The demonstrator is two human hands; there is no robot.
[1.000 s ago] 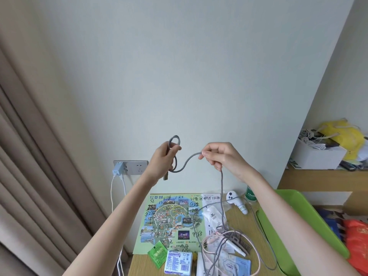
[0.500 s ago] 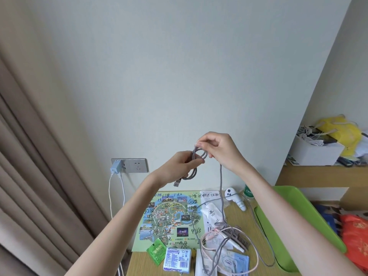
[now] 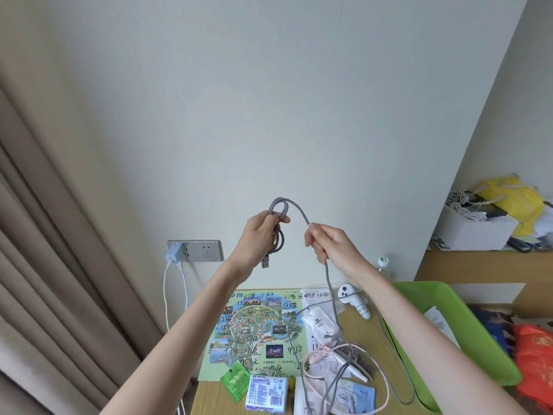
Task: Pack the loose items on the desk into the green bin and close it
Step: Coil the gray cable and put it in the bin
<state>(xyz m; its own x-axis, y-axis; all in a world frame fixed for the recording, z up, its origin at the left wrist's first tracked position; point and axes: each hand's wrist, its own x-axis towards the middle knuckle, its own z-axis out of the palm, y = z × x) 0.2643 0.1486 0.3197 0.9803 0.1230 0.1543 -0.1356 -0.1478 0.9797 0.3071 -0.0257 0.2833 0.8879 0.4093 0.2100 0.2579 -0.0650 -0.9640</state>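
A grey braided cable point(image 3: 301, 214) is held up in front of the wall. My left hand point(image 3: 257, 239) grips a small coil of it, with the USB plug point(image 3: 265, 262) hanging below the palm. My right hand point(image 3: 327, 242) pinches the cable's free run, which drops to the desk and trails among the loose items. The green bin point(image 3: 460, 333) stands open at the desk's right, partly hidden by my right forearm. On the desk lie a pink cable point(image 3: 386, 381), a white tube point(image 3: 319, 320), a white device point(image 3: 353, 296), a blue tissue pack point(image 3: 266, 392), a green sachet point(image 3: 235, 380) and a printed map point(image 3: 254, 327).
A wall socket point(image 3: 206, 250) with a blue charger point(image 3: 174, 253) and white cords sits left of my arms. Beige curtains point(image 3: 45, 265) hang at the left. A shelf at the right carries a white box point(image 3: 475, 232) and yellow bag point(image 3: 514, 199). Red packaging point(image 3: 535, 360) lies beyond the bin.
My hands have drawn apart again after meeting half a second ago. The coil in my left hand has gained a loop, and my right hand has slid further down the cable.
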